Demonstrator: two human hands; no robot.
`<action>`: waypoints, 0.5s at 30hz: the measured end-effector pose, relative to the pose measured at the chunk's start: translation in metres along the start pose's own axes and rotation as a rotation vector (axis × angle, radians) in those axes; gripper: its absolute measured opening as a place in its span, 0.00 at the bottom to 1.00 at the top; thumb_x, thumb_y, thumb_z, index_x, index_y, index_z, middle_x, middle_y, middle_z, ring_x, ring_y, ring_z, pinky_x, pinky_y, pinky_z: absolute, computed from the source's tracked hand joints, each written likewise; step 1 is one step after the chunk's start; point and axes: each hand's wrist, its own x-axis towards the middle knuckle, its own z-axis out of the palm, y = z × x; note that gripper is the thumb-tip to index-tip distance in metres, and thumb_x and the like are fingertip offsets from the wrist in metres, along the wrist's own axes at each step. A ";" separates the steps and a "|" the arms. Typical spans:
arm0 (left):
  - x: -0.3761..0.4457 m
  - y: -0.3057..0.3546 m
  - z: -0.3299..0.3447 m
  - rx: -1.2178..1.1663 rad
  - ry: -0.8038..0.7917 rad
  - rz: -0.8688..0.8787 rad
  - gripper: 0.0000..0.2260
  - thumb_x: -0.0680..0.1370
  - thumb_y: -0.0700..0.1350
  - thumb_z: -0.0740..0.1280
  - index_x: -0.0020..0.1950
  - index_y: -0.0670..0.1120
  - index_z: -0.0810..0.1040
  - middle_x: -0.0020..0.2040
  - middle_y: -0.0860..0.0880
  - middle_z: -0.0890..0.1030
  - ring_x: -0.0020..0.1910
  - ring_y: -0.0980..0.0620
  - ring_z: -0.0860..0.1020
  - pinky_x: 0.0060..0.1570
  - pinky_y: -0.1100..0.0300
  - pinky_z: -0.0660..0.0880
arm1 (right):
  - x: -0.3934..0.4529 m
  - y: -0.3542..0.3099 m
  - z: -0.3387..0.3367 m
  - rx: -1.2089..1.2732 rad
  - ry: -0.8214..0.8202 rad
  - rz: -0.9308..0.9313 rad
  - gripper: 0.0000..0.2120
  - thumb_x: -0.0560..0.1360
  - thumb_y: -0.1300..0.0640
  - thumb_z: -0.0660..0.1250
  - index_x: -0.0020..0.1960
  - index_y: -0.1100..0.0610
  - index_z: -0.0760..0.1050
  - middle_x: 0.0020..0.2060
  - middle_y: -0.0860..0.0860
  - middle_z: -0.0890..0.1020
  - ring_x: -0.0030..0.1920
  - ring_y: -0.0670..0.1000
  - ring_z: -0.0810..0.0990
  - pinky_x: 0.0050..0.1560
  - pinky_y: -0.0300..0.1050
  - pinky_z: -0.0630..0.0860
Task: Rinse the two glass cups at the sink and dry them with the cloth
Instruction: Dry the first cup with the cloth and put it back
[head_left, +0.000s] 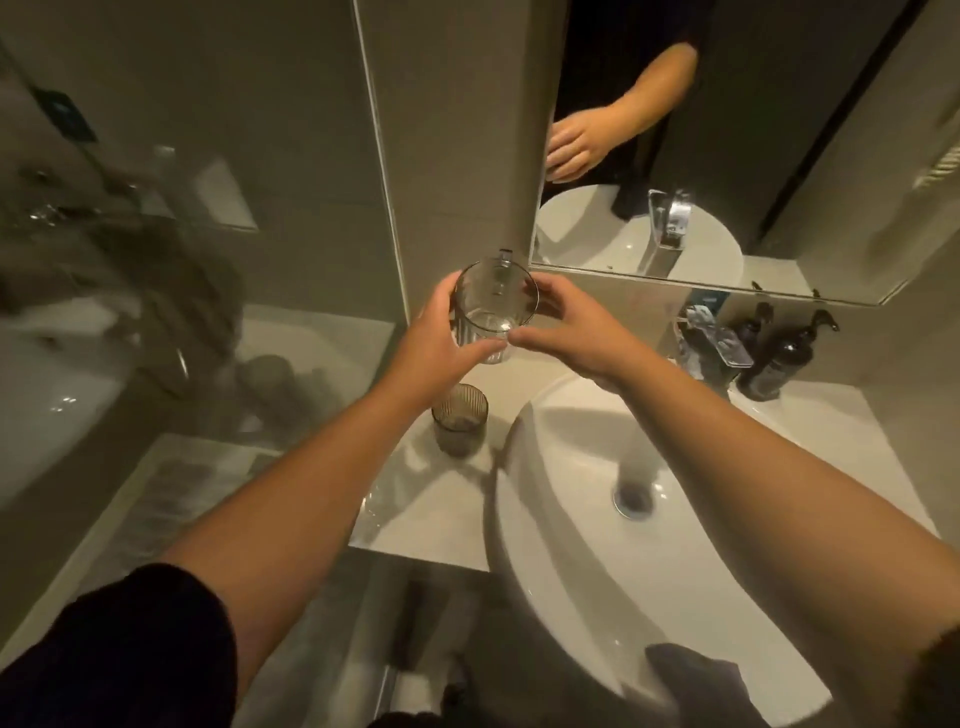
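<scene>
1. Above the counter (441, 519), centre of the frame: one clear ribbed glass cup (493, 317) held up in both hands, left of the white oval basin (571, 545) and not over its bowl.
2. Lower, just left of the basin rim: second smoky ribbed glass cup (460, 418) standing upright on the counter, touched by neither hand.
3. No water seen running; chrome tap (719, 348) at the right, behind the basin, well apart from the raised cup. Whether either cup is already rinsed cannot be told.
4. Dark cloth (696, 680) draped over the near rim of the basin at the lower right, not in hand. Judged from this: drying not under way at this moment, and likely most of the task left.
5. Left hand (441, 343): fingers and thumb curled round the left side of the raised cup, gripping it; forearm stretched forward from the lower left.
6. Right hand (566, 338): thumb and fingers closed against the right side and lower wall of the same cup, steadying it; forearm reaching in from the lower right across the basin.
7. Cup held roughly upright, mouth tilted slightly toward the camera.
</scene>
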 end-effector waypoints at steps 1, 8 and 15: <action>0.016 -0.012 0.004 -0.006 0.000 -0.034 0.44 0.67 0.57 0.78 0.77 0.52 0.60 0.65 0.57 0.73 0.67 0.53 0.75 0.69 0.50 0.72 | 0.020 0.007 0.005 -0.022 -0.005 0.022 0.36 0.67 0.55 0.78 0.71 0.57 0.67 0.63 0.49 0.76 0.63 0.50 0.75 0.68 0.54 0.71; 0.084 -0.091 0.027 0.102 -0.050 -0.154 0.40 0.70 0.51 0.79 0.76 0.49 0.61 0.66 0.49 0.77 0.63 0.49 0.78 0.65 0.50 0.74 | 0.104 0.069 0.038 -0.022 -0.034 0.137 0.35 0.66 0.59 0.79 0.69 0.60 0.69 0.56 0.50 0.78 0.58 0.51 0.78 0.64 0.47 0.73; 0.111 -0.129 0.038 0.188 -0.157 -0.177 0.41 0.68 0.51 0.80 0.76 0.48 0.64 0.68 0.49 0.77 0.64 0.52 0.76 0.66 0.55 0.72 | 0.130 0.121 0.051 -0.020 -0.125 0.201 0.41 0.64 0.57 0.80 0.72 0.58 0.65 0.62 0.49 0.77 0.59 0.47 0.78 0.62 0.41 0.72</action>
